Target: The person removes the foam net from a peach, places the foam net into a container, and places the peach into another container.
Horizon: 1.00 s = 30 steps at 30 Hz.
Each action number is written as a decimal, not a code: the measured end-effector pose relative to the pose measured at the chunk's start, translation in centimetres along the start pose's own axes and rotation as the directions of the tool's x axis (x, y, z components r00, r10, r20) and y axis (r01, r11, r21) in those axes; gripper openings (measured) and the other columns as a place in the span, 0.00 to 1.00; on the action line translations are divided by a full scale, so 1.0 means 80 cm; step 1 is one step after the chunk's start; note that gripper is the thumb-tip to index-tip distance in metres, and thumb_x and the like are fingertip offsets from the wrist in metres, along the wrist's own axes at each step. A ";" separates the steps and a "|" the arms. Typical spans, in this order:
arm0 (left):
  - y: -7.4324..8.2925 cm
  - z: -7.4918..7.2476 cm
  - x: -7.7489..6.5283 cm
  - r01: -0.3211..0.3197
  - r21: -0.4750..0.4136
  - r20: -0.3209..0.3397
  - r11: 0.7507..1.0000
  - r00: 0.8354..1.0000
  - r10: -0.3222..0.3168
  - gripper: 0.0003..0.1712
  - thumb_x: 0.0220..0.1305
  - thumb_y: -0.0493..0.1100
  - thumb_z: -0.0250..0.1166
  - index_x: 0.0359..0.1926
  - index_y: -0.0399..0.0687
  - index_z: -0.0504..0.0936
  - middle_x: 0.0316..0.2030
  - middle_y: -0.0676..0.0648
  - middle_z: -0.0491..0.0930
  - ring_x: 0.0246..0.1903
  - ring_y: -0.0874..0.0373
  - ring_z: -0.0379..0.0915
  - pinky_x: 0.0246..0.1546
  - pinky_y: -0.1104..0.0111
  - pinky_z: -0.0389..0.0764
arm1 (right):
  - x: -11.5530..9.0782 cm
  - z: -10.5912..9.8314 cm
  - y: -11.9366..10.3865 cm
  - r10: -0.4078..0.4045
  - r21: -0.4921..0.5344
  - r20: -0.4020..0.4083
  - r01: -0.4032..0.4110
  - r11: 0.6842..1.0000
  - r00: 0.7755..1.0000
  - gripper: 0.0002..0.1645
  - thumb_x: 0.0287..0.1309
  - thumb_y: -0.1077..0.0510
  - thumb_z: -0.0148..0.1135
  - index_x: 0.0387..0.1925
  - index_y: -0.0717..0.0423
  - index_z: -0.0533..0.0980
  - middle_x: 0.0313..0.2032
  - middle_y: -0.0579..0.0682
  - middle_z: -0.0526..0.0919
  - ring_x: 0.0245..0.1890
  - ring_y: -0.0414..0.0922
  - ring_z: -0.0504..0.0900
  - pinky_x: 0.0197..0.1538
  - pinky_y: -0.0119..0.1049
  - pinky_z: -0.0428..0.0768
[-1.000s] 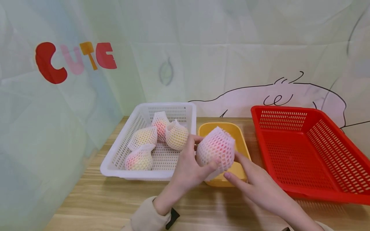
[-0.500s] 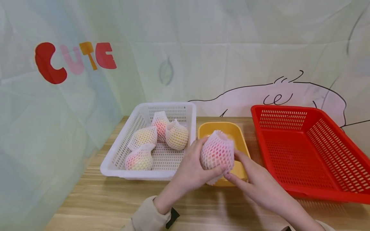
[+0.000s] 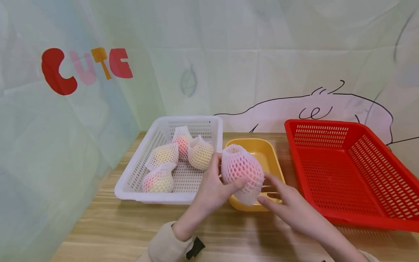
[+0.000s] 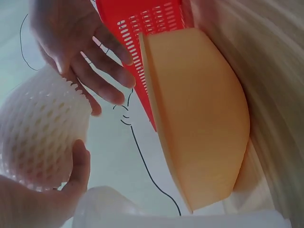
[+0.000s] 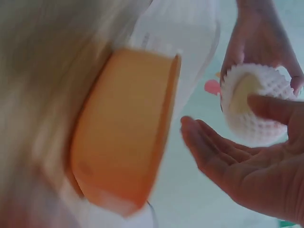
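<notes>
- Left sleeve (image 3: 168,242), light, at the near edge; tabletop (image 3: 121,233) wood-grained below.
- Left hand (image 3: 211,191): fingers curved round the net-wrapped fruit (image 3: 241,171), thumb across its near face, rest at its left side and partly hidden. Firm hold, opened only to fruit width.
- Right hand (image 3: 291,205): fingers spread, fairly straight, no grip. Thumb tip right by the net's lower right end, index finger along its right side; can't tell if either touches.
- Fruit sits between the two hands, in the air, tilted: ruffled net opening up and left, other end down and right. Pinkish through the mesh.
- Yellow bin (image 3: 262,148) behind and below the fruit, apart from it; fruit and hands cover part of it.
- White basket (image 3: 188,182) left of bin, four wrapped fruits (image 3: 201,155) inside.
- Red basket (image 3: 340,182) right of bin.
- Backdrop (image 3: 229,72) at far side, "CUTE" letters (image 3: 59,72) at left.
</notes>
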<state>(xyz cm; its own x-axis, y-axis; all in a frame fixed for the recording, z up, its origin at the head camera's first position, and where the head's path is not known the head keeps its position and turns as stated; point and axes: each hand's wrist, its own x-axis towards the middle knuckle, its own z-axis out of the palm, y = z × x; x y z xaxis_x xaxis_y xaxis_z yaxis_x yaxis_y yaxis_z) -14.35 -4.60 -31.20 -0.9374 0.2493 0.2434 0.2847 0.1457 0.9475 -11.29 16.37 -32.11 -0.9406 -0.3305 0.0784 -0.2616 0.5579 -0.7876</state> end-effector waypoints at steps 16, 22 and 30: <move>-0.001 0.003 -0.002 0.014 -0.174 0.045 0.985 0.999 -0.007 0.42 0.54 0.47 0.69 0.67 0.46 0.60 0.59 0.43 0.71 0.54 0.53 0.73 0.54 0.61 0.79 | 0.011 0.012 0.021 -0.011 0.814 0.323 -0.272 0.513 0.946 0.35 0.72 0.54 0.45 0.73 0.62 0.49 0.60 0.45 0.76 0.58 0.45 0.78 0.62 0.35 0.75; -0.002 0.005 0.000 0.003 -0.179 0.027 0.984 1.000 0.001 0.38 0.55 0.48 0.69 0.65 0.45 0.64 0.57 0.42 0.73 0.52 0.55 0.74 0.52 0.63 0.80 | 0.010 0.010 0.019 -0.064 0.888 0.322 -0.278 0.366 0.944 0.28 0.74 0.57 0.40 0.71 0.58 0.55 0.59 0.45 0.77 0.60 0.45 0.77 0.63 0.37 0.74; -0.003 0.005 0.002 -0.021 -0.168 -0.010 0.986 1.000 0.019 0.32 0.56 0.46 0.68 0.61 0.45 0.68 0.52 0.41 0.77 0.48 0.56 0.77 0.48 0.64 0.81 | 0.012 0.009 0.020 -0.148 0.917 0.337 -0.289 0.276 0.930 0.24 0.74 0.60 0.34 0.68 0.56 0.59 0.60 0.48 0.76 0.61 0.47 0.76 0.65 0.38 0.72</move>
<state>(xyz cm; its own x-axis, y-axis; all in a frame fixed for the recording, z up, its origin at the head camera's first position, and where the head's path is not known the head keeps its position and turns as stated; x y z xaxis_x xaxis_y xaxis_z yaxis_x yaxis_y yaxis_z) -14.46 -4.18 -31.49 -0.9338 0.2420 0.2637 0.2663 -0.0225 0.9636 -12.45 16.39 -33.78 -0.7627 -0.6466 -0.0170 0.3980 -0.4485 -0.8003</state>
